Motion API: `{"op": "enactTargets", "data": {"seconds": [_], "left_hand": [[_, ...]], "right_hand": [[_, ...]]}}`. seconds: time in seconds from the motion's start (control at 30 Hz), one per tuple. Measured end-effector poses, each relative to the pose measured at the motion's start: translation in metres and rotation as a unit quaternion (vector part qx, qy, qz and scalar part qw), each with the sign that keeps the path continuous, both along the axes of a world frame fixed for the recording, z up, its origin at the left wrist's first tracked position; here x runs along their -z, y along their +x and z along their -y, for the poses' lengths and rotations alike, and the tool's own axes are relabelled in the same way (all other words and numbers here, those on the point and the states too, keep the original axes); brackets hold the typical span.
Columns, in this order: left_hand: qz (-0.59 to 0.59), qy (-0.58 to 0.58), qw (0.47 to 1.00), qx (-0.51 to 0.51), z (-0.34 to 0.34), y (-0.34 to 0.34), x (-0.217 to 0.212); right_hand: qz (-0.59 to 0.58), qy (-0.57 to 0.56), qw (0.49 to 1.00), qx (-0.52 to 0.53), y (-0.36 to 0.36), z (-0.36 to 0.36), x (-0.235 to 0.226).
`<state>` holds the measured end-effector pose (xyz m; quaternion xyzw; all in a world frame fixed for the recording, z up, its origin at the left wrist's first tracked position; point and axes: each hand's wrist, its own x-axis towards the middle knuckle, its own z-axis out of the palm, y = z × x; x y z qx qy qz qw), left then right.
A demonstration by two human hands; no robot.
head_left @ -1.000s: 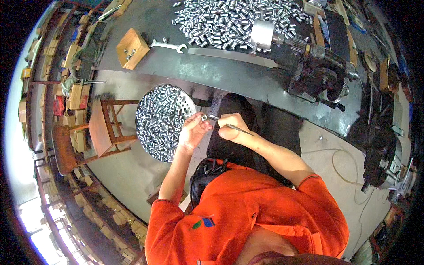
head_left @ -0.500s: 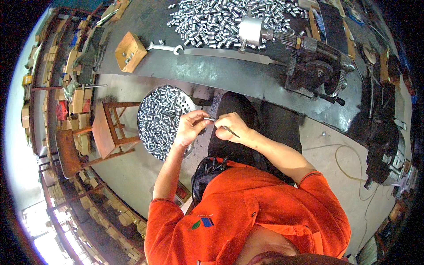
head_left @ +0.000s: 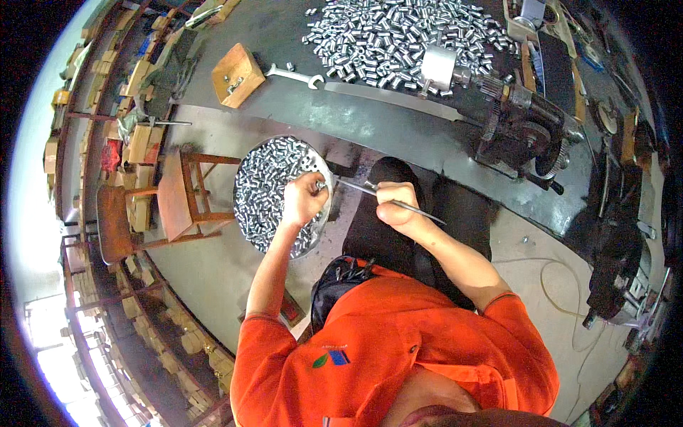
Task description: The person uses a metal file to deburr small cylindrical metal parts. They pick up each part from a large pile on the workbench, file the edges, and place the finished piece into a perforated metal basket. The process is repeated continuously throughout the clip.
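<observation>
My left hand [head_left: 304,201] is closed over the right part of a round perforated pan [head_left: 324,165]. A small shiny metal sleeve [head_left: 320,186] shows at its thumb and fingertips. The pan holds many short silver sleeves [head_left: 267,188]. My right hand [head_left: 398,203] grips a slim metal rod-like tool, perhaps a file [head_left: 353,186], above my dark trousers. Its far end points left toward my left hand, a small gap apart from the sleeve, and its other end sticks out past my wrist.
The dark workbench [head_left: 341,117] ahead bears a heap of silver sleeves [head_left: 398,39], an open-end wrench [head_left: 295,75], a wooden box [head_left: 245,75] and a geared machine [head_left: 526,132]. A wooden chair [head_left: 178,203] stands left of the pan, before shelves [head_left: 85,135]. A hose [head_left: 544,274] lies right.
My hands have drawn apart: the left moved over the pan's edge, the right moved rightward with the tool, which now shows at greater length. The whole view has shifted somewhat.
</observation>
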<state>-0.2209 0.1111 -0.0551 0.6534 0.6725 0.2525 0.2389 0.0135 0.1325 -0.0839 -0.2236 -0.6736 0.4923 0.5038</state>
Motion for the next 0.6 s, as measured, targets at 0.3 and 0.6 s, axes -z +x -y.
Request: {"op": "enactTargets", "data": {"seconds": [0.3, 0.6], "left_hand": [[-0.130, 0.087, 0.987, 0.030, 0.001, 0.008, 0.012], [-0.115, 0.045, 0.989, 0.085, 0.004, 0.040, 0.002]], "right_hand": [[-0.050, -0.032, 0.997, -0.057, -0.004, 0.002, 0.001], [0.030, -0.005, 0.994, -0.107, -0.005, -0.001, -0.001]]}}
